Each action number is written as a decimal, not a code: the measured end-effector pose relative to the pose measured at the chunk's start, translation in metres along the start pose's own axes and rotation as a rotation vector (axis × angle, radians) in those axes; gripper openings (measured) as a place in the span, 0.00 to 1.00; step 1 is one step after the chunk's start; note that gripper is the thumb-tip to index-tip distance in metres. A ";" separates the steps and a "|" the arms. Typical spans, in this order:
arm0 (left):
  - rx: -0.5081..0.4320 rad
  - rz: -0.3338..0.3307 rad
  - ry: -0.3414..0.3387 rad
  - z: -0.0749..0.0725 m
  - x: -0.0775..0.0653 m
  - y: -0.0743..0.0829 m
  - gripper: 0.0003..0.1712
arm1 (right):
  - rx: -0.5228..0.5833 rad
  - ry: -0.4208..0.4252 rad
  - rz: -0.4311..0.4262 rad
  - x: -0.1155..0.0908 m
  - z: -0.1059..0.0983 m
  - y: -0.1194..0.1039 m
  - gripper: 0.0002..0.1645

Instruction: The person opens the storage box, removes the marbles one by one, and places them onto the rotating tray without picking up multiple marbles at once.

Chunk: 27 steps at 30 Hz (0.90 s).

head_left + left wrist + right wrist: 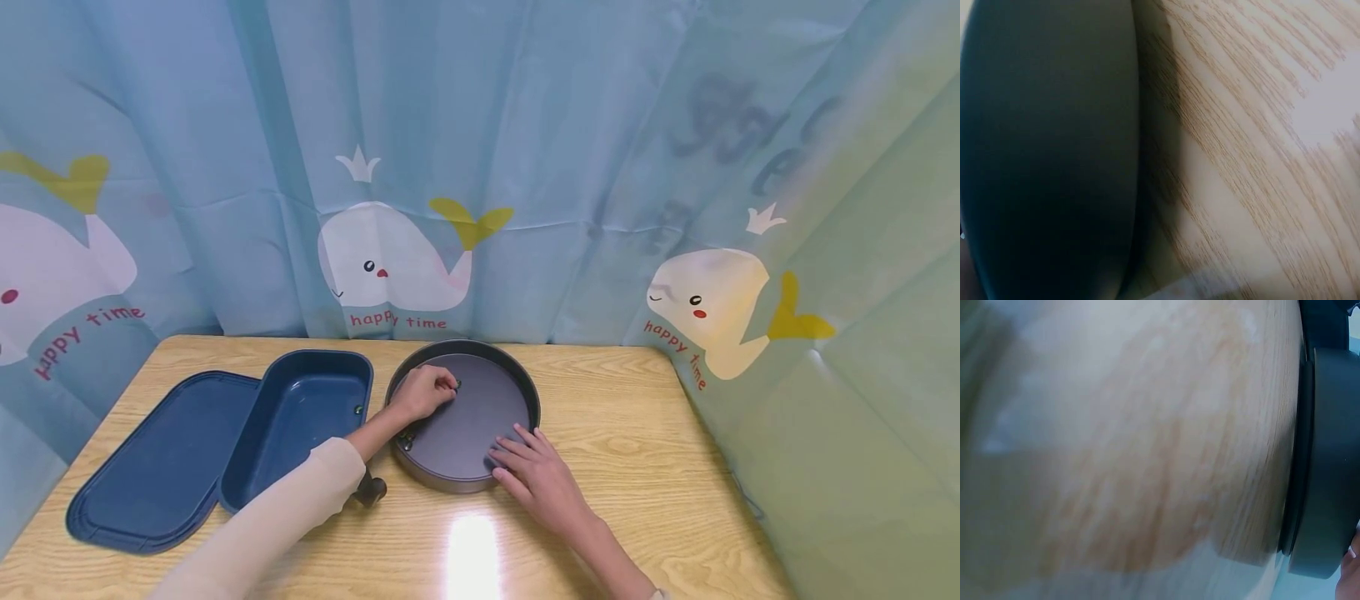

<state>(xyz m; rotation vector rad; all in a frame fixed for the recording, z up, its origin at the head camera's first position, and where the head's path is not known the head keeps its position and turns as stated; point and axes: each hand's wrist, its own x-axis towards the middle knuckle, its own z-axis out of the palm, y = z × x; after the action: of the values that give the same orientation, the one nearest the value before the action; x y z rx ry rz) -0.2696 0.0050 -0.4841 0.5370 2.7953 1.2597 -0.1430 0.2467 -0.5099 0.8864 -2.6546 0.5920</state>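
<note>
A round dark grey pan stands on the table. My left hand reaches into it, thumb and fingertips pinching a small shiny dark-green piece, too small to name its kind. More small shiny pieces lie in the pan by its left wall, partly hidden by the left wrist. My right hand rests on the pan's near right rim with its fingers spread. The outer wall of the pan shows at the right of the right wrist view; a dark curved wall fills the left of the left wrist view.
Left of the pan sits a deep blue rectangular tray with one small shiny piece in it. A flat blue lid lies beside the tray. Behind the wooden table hangs a blue curtain with whale prints.
</note>
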 end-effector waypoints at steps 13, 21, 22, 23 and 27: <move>0.044 0.001 -0.013 0.003 0.003 -0.004 0.02 | 0.010 -0.020 0.026 0.000 -0.001 0.000 0.21; 0.108 0.001 -0.049 0.004 0.005 -0.002 0.04 | 0.012 -0.033 0.039 -0.001 -0.001 0.001 0.21; 0.114 -0.001 -0.054 0.004 0.006 -0.001 0.04 | 0.011 -0.030 0.037 -0.001 -0.001 0.001 0.21; 0.118 -0.001 -0.055 0.004 0.006 -0.001 0.04 | 0.010 -0.027 0.034 -0.001 -0.001 0.001 0.21; 0.127 -0.008 -0.063 0.004 0.006 0.000 0.03 | 0.000 -0.011 0.017 0.000 0.000 0.001 0.21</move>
<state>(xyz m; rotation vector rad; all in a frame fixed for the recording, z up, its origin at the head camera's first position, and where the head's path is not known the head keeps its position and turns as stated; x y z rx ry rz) -0.2748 0.0096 -0.4864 0.5600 2.8357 1.0500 -0.1436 0.2477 -0.5107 0.8708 -2.6740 0.5927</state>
